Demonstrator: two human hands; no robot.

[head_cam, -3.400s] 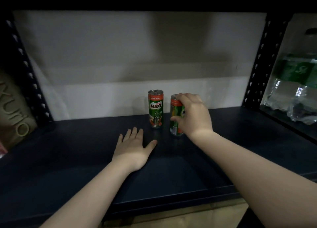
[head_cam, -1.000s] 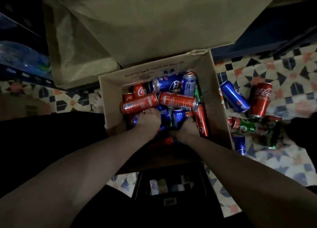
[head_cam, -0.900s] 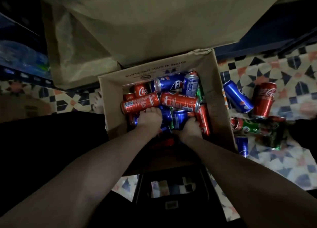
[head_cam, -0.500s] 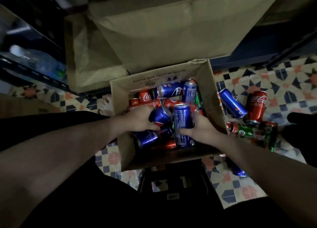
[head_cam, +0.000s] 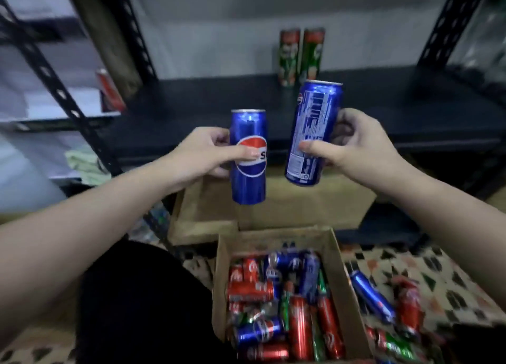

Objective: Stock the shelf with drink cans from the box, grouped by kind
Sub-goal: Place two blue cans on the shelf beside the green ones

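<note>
The left hand (head_cam: 204, 155) is clamped round one blue Pepsi can (head_cam: 248, 157) and the right hand (head_cam: 353, 144) round another (head_cam: 315, 132), both held upright, long axis vertical, above the box (head_cam: 339, 284). The dark shelf (head_cam: 219, 103) lies straight ahead and slightly higher. The right-hand can is nearer the two green cans (head_cam: 300, 55) standing at the back, so I'd set the blue pair apart from those.

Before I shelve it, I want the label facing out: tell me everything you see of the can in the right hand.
The blue can is tall, slim and glossy, looks like metal, with a silver top rim. It is held in the air, top leaning slightly right, in front of the shelf. White small print faces the camera. The right hand grips its middle.
</note>
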